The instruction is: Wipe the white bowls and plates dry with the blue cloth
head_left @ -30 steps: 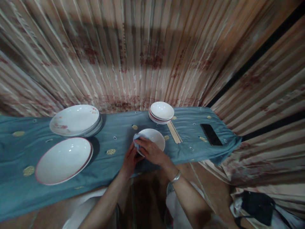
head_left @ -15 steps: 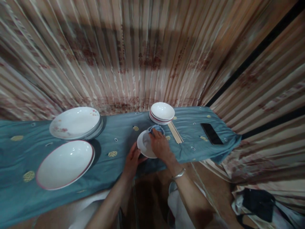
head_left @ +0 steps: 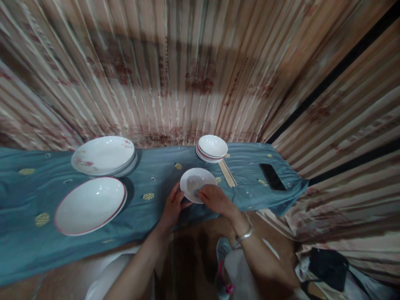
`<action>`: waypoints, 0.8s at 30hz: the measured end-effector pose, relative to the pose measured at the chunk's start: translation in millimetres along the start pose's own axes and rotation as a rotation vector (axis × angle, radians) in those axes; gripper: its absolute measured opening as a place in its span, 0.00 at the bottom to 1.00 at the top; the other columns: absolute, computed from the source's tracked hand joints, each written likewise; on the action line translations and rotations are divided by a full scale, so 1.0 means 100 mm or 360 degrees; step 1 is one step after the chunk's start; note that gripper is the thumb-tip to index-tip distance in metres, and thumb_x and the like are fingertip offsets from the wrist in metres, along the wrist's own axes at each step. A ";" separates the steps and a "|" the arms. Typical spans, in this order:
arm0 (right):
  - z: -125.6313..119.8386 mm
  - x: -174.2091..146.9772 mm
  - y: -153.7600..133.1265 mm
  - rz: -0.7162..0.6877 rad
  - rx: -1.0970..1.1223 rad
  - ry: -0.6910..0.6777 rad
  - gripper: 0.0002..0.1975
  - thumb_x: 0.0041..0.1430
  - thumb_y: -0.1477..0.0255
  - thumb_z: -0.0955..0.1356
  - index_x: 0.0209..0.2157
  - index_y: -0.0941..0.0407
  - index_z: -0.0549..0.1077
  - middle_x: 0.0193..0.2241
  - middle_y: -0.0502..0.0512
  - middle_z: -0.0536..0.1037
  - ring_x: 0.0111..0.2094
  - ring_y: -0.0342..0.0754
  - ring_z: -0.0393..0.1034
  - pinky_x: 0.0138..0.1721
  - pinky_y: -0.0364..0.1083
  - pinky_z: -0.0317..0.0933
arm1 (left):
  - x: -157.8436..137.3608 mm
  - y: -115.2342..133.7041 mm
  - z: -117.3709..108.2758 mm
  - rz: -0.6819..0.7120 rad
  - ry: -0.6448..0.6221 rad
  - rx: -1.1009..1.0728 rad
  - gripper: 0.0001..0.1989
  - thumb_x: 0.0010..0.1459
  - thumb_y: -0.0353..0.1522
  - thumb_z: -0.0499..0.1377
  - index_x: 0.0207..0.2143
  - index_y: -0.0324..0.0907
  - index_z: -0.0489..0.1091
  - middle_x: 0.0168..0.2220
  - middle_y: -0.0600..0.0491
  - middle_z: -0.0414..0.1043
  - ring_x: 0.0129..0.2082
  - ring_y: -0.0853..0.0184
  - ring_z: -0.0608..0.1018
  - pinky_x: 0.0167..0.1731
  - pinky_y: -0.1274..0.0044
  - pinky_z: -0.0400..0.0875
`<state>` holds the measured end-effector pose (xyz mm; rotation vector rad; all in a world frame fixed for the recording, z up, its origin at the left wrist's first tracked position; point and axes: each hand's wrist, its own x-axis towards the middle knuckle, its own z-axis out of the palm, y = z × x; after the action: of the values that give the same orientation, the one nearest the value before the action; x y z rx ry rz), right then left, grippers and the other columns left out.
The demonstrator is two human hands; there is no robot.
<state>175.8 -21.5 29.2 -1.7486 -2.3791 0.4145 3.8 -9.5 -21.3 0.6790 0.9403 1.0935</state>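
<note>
A small white bowl (head_left: 194,177) is held over the near edge of the cloth-covered table, its inside facing up. My left hand (head_left: 174,204) grips its left side, with the thumb at the rim and fingers beneath. My right hand (head_left: 215,198) is closed at the bowl's near right side, bunched on a blue cloth (head_left: 196,192), of which only a little shows. Just behind stands a stack of small white bowls (head_left: 213,146), and wooden chopsticks (head_left: 227,174) lie to the right of that stack.
On the left are a stack of floral plates (head_left: 104,155) and large red-rimmed dishes (head_left: 90,204). A black phone (head_left: 272,177) lies at the right on the teal tablecloth (head_left: 156,166). Patterned curtains (head_left: 193,75) hang behind. A dark bag (head_left: 328,268) is at the lower right.
My right hand with the blue cloth has moved from the bowl's far right rim to its near right side. The left hand keeps its hold. The view has shifted slightly.
</note>
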 end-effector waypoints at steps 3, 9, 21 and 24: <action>0.06 0.06 -0.08 -0.0045 0.0358 -0.0011 0.14 0.68 0.73 0.61 0.37 0.56 0.78 0.36 0.54 0.81 0.38 0.47 0.74 0.42 0.44 0.64 | 0.00 -0.01 0.00 -0.0021 0.0007 -0.0031 0.30 0.49 0.37 0.66 0.55 0.42 0.67 0.49 0.46 0.74 0.49 0.56 0.77 0.46 0.60 0.77; 0.22 0.20 -0.16 -0.0196 0.0647 0.0078 0.19 0.67 0.75 0.59 0.56 0.58 0.70 0.58 0.61 0.72 0.59 0.51 0.66 0.60 0.53 0.58 | -0.03 -0.01 0.01 0.0005 -0.0044 -0.0013 0.30 0.50 0.39 0.66 0.55 0.44 0.68 0.55 0.45 0.71 0.54 0.54 0.75 0.47 0.61 0.77; 0.20 0.29 -0.17 0.0078 0.0158 -0.0024 0.20 0.65 0.73 0.63 0.57 0.64 0.68 0.62 0.74 0.64 0.60 0.61 0.64 0.59 0.59 0.61 | 0.01 -0.03 0.01 -0.0016 -0.0054 -0.0078 0.31 0.49 0.40 0.67 0.55 0.44 0.67 0.55 0.45 0.72 0.56 0.52 0.73 0.47 0.60 0.76; 0.19 0.29 -0.13 0.0068 0.0231 -0.0085 0.18 0.66 0.72 0.62 0.55 0.61 0.71 0.57 0.70 0.71 0.58 0.59 0.67 0.58 0.58 0.61 | 0.01 -0.03 0.02 -0.0018 -0.0059 -0.0093 0.32 0.48 0.40 0.68 0.55 0.44 0.67 0.53 0.45 0.72 0.55 0.52 0.74 0.48 0.60 0.76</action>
<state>149.8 0.3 14.1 -1.7471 -2.2858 0.6305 6.8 -9.8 -23.6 0.6430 0.8764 1.0909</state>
